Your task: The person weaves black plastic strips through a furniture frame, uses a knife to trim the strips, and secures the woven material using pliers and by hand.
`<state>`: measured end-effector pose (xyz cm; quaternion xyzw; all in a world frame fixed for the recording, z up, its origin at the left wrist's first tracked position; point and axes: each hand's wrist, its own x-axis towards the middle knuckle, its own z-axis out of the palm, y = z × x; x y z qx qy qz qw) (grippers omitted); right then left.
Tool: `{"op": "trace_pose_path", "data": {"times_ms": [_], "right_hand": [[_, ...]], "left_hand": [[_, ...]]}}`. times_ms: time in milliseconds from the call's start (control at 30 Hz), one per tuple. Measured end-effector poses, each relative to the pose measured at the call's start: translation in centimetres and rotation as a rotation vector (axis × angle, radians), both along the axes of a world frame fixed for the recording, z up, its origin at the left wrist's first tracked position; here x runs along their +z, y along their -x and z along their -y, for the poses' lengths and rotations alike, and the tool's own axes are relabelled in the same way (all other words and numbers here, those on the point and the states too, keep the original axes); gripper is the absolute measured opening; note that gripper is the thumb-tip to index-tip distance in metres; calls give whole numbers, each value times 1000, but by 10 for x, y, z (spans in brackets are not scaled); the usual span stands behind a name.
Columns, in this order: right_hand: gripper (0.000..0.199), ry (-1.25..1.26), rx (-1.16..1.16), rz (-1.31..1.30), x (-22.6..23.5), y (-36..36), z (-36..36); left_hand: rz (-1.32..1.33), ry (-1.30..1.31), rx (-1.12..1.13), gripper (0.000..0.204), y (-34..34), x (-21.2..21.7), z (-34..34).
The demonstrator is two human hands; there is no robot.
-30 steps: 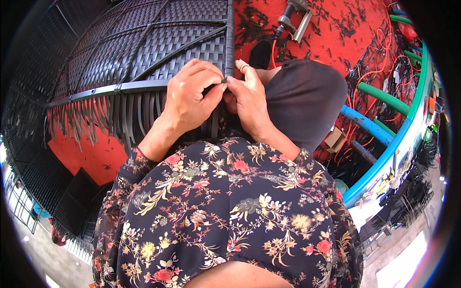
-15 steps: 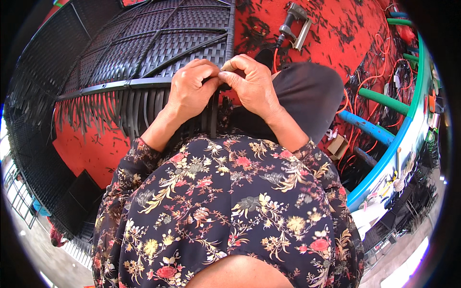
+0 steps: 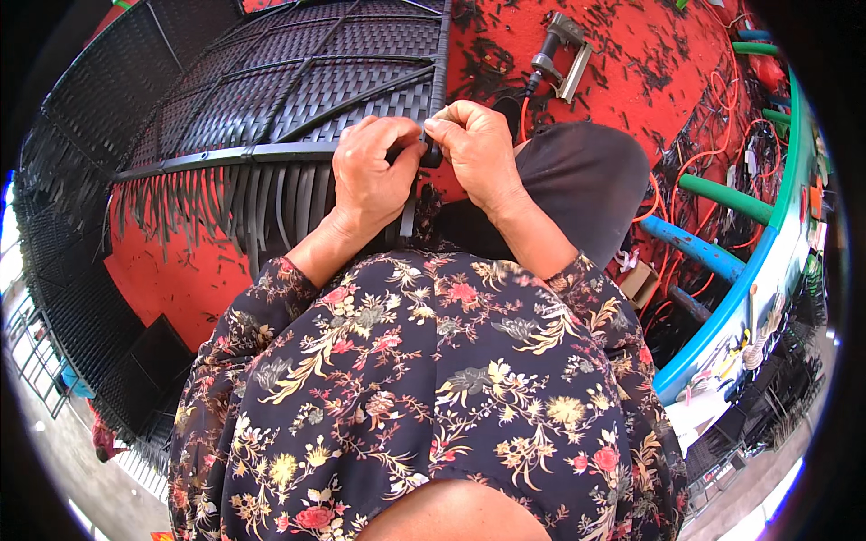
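A dark woven wicker panel (image 3: 298, 81) on a black frame lies over a red floor in front of me. Loose black strands (image 3: 225, 212) hang from its near edge. My left hand (image 3: 370, 176) and my right hand (image 3: 478, 149) meet at the panel's near right corner. Both pinch a black wicker strand (image 3: 431, 153) against the frame. My forearms come out of dark floral sleeves (image 3: 424, 379). A dark cloth over my knee (image 3: 577, 180) lies just right of my hands.
A staple gun (image 3: 564, 54) lies on the red floor (image 3: 649, 63) beyond my right hand, among black offcuts and orange cord (image 3: 713, 171). Green and blue pipes (image 3: 713, 225) and a curved blue rail (image 3: 767, 270) stand at the right. More woven panels (image 3: 54, 234) lean at the left.
My hands have stayed together at the panel's corner, working the strand; they sit slightly higher in view than a second ago. The view has shifted a little.
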<state>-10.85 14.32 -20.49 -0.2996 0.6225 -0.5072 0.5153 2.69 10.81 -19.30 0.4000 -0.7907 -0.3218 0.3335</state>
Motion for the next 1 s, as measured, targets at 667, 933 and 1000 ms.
{"op": "trace_pose_path", "data": {"times_ms": [667,933,1000], "right_hand": [[10,-303,-194,607,-22,-5,3],[29,-251,-194,495,-38,-12,4],[23,-244,-159,431,-42,-14,4]], "left_hand": [[30,-24,83,14,-5,-1,-4],[272,239,-125,16,-16,1,-2],[342,266,-155,20,-14,8,-5]]}}
